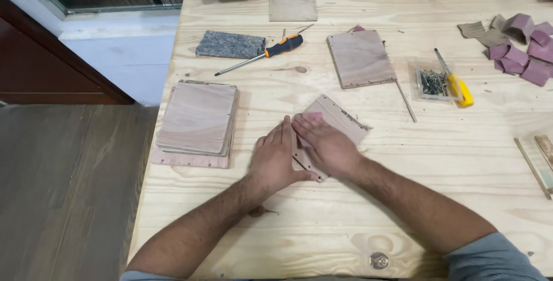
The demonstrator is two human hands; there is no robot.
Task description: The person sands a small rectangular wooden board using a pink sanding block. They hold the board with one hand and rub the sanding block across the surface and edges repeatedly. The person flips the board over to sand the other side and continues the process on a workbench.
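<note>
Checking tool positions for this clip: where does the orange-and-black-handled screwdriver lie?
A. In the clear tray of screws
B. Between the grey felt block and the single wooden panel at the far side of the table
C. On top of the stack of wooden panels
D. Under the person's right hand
B: the screwdriver lies on the table between the grey felt block and the lone wooden panel.
</note>
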